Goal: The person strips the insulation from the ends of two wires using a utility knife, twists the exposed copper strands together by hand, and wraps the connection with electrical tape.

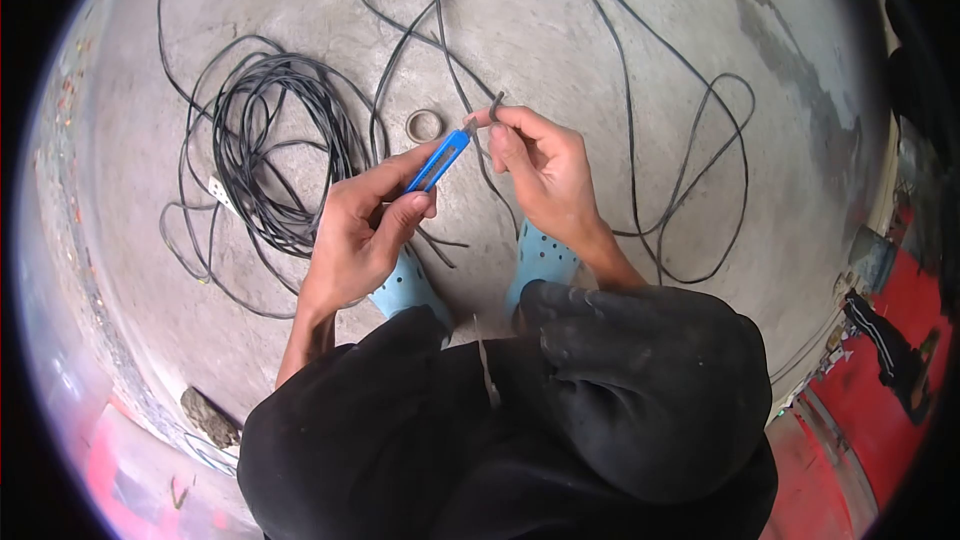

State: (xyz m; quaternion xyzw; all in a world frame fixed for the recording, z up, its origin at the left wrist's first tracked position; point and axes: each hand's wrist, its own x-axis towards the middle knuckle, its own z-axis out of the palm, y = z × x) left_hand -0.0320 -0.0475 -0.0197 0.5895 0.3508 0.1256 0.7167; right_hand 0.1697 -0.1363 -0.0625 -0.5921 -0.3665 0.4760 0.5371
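Black cable end [497, 103], pinched in the right hand [540, 165], wants holding steady just above that grip; the left hand [365, 230], clamped on the blue-handled cutter [440, 160], should bite lightly.

Black cable [270, 140] and a tape ring [424, 125] lie on the concrete floor [560, 50].

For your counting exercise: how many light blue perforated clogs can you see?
2: left light blue perforated clog below the left hand; right light blue perforated clog under the right hand.
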